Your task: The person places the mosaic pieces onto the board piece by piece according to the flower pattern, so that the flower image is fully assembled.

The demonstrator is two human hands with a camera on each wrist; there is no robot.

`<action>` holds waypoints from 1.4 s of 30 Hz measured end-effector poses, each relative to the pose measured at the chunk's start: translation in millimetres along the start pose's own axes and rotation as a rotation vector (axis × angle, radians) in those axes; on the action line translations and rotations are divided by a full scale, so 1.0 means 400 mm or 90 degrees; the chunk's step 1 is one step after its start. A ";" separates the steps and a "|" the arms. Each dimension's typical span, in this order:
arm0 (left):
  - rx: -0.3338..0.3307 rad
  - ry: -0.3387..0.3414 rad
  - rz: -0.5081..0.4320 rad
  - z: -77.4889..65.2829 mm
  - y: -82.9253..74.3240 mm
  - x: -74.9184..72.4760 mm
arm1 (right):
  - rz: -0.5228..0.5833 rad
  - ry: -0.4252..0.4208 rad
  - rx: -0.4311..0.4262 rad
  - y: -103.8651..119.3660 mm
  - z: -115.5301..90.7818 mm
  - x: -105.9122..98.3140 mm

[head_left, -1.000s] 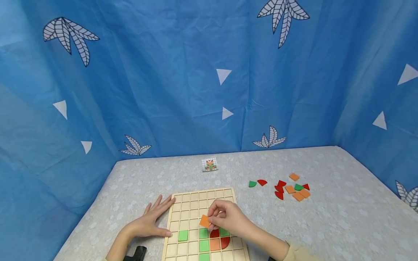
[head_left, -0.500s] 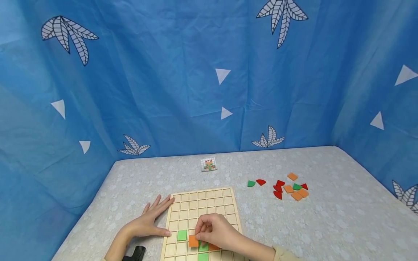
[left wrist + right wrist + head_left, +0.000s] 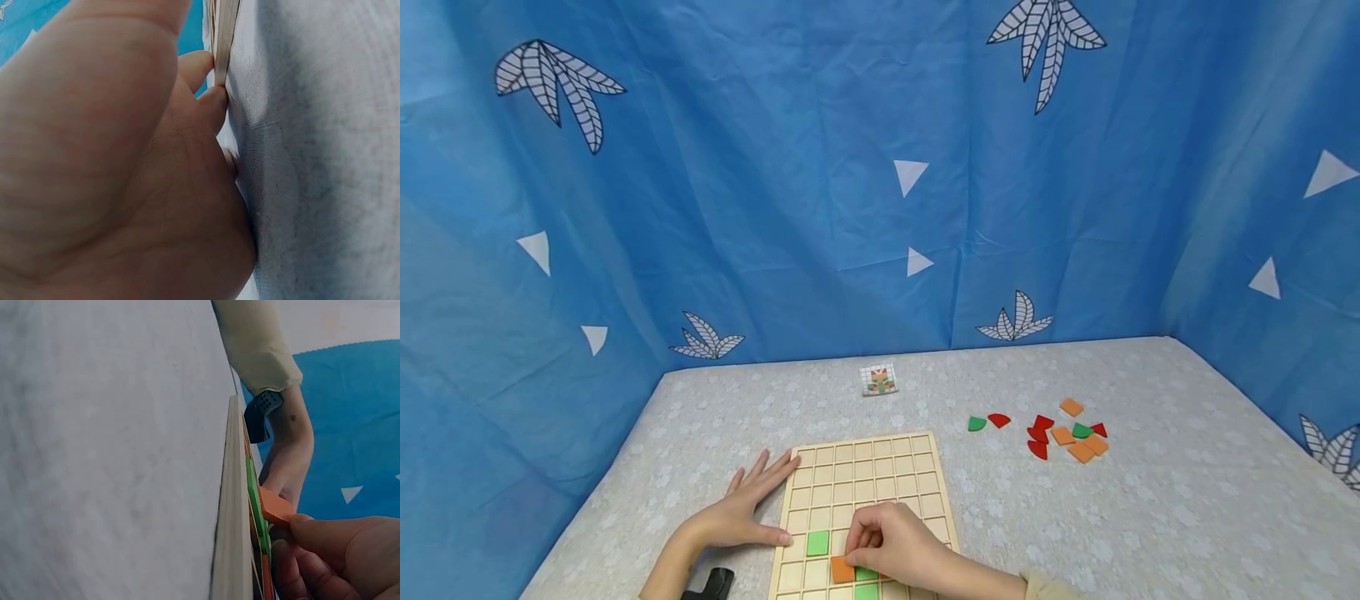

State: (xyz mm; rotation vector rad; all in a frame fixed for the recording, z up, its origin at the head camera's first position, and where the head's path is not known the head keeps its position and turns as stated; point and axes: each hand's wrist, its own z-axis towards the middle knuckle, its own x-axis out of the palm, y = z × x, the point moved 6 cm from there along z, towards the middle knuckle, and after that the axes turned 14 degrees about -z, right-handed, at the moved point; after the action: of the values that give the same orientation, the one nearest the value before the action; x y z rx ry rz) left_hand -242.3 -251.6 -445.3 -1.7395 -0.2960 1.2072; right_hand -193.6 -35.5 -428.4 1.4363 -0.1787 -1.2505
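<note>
A wooden grid board (image 3: 906,484) lies on the table, with a green square tile (image 3: 817,543) in one of its cells. My right hand (image 3: 893,543) pinches an orange square tile (image 3: 842,570) low over the board, left of another green tile (image 3: 866,574). In the right wrist view, thumb and fingers hold the orange tile (image 3: 277,508) tilted at the board's surface; whether it sits in a cell I cannot tell. My left hand (image 3: 737,510) rests spread along the board's left edge, fingers straight. Other tiles on the board are hidden behind the right hand.
Loose orange, red and green pieces (image 3: 1063,436) lie on the table to the right. A small pattern card (image 3: 878,380) stands behind the board. A black object (image 3: 718,583) is near the left wrist. Blue cloth (image 3: 850,208) surrounds the table.
My right hand has carried the orange tile left and nearer to me, down to the board beside the green tile. The left hand has stayed in place.
</note>
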 end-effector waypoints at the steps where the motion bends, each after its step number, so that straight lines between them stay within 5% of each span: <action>1: 0.001 0.000 0.000 -0.001 0.000 0.000 | -0.010 -0.001 -0.001 0.001 0.000 0.001; 22: 0.014 0.007 -0.010 -0.002 -0.011 0.000 | -0.073 -0.023 0.040 0.002 -0.004 0.003; 42: 0.011 0.008 -0.004 0.001 -0.004 -0.002 | -0.217 -0.029 -0.029 0.023 -0.004 0.005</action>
State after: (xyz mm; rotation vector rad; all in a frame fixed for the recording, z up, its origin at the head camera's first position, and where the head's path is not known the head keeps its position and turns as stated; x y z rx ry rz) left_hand -242.5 -250.9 -443.5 -1.7287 -0.2832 1.1907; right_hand -186.6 -39.0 -422.7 1.4396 0.0681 -1.5538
